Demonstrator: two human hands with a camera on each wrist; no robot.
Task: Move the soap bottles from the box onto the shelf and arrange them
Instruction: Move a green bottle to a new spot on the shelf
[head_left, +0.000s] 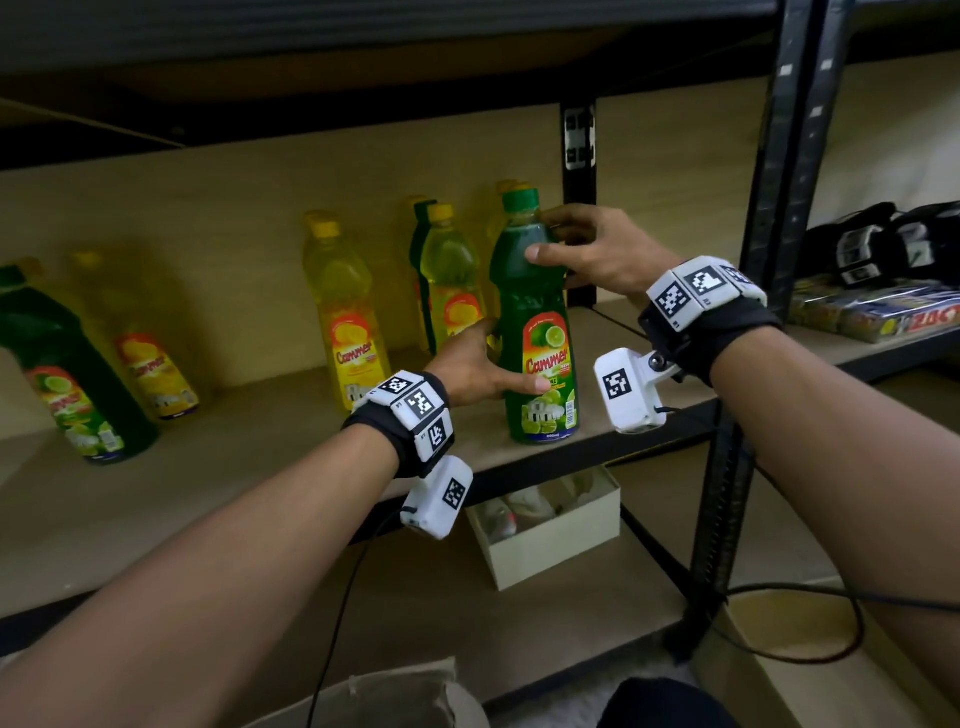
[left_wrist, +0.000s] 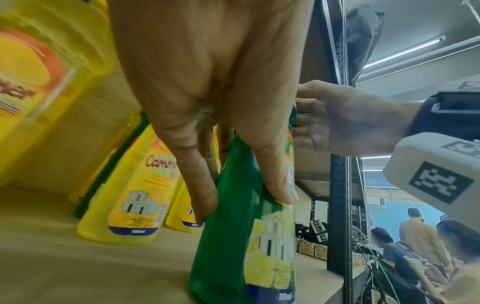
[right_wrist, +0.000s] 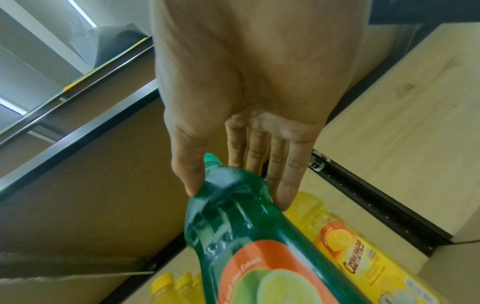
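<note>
The left hand (head_left: 470, 371) wraps thumb and fingers round the lower body of the tall green plastic soap bottle (head_left: 535, 332), upright near the wooden shelf's (head_left: 260, 441) front right edge. The right hand (head_left: 587, 249) pinches its shoulder. Full, smooth and likely slippery, it is best gripped low.

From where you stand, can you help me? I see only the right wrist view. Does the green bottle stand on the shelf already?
Observer: Yes, the green bottle stands upright near the shelf's front edge.
Operator: Does the other hand touch it?
Observer: Yes, the left hand holds its lower body; the right hand holds its neck.
Operator: Is another green bottle there?
Observer: Yes, one green bottle stands at the far left.
</note>
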